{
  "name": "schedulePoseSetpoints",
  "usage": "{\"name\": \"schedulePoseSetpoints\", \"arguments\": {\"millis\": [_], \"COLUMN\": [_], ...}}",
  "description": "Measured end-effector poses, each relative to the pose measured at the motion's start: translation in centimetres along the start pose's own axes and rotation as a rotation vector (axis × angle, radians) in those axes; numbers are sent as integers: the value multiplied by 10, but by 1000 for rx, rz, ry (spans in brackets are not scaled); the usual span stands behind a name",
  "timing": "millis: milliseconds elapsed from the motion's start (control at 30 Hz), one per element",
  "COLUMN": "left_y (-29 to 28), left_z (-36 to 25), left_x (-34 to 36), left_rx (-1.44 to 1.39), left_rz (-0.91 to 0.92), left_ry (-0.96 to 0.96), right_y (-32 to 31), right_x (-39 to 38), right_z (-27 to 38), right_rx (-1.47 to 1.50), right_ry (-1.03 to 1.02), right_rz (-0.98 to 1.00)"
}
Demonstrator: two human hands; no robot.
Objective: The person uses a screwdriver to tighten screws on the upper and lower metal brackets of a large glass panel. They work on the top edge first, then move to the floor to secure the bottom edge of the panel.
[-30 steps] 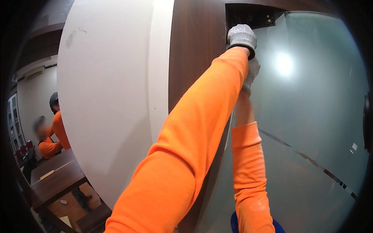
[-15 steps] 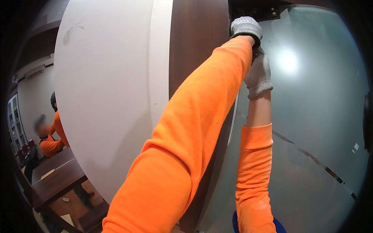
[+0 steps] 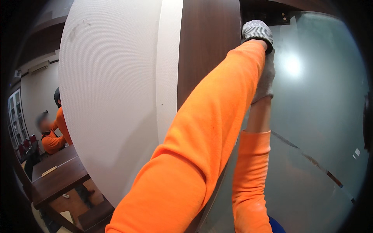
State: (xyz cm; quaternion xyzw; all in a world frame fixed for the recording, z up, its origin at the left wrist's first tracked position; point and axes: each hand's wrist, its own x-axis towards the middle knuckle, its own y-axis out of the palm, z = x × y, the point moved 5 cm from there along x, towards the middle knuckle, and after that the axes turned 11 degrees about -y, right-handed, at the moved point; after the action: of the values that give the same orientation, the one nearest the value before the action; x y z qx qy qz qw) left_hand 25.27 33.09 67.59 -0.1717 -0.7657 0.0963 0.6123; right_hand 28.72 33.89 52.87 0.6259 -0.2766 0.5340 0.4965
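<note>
Both my arms, in orange sleeves, reach up to the top corner where a dark brown wooden frame (image 3: pixel 210 42) meets a frosted glass panel (image 3: pixel 318 101). My left hand (image 3: pixel 257 30), in a grey knit glove with a dark cuff, is the higher one, beside the frame's edge. Just below it, close to the glass, is my right hand (image 3: pixel 267 79) in a similar glove, partly covered by my left forearm. The fingers of both hands are hidden, and so is anything they may hold. A dark metal fitting (image 3: pixel 281 18) shows at the glass's top edge.
A white textured wall (image 3: pixel 112 77) stands left of the frame. Far left, beyond the wall's edge, two people in orange (image 3: pixel 56 134) are near a dark wooden table (image 3: pixel 58 180). A patterned strip (image 3: pixel 311 159) crosses the glass.
The view has shifted, so the wall, frame and glass lie slightly further right and lower. My left forearm now covers more of my right hand.
</note>
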Motion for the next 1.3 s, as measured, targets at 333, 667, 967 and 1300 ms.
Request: {"name": "schedulePoseSetpoints", "arguments": {"millis": [333, 667, 967, 1300], "left_y": [0, 1, 1, -3], "left_z": [3, 1, 4, 1], "left_x": [-5, -2, -8, -6], "left_rx": [-72, -43, -50, -71], "left_rz": [54, 128, 24, 63], "left_ry": [43, 40, 19, -2], "right_y": [-2, -10, -10, -15], "right_x": [11, 3, 9, 9], "right_z": [12, -3, -11, -15], "right_rx": [-1054, 549, -957, 336], "right_ry": [-232, 294, -211, 199], "right_rz": [-96, -65, 30, 28]}}
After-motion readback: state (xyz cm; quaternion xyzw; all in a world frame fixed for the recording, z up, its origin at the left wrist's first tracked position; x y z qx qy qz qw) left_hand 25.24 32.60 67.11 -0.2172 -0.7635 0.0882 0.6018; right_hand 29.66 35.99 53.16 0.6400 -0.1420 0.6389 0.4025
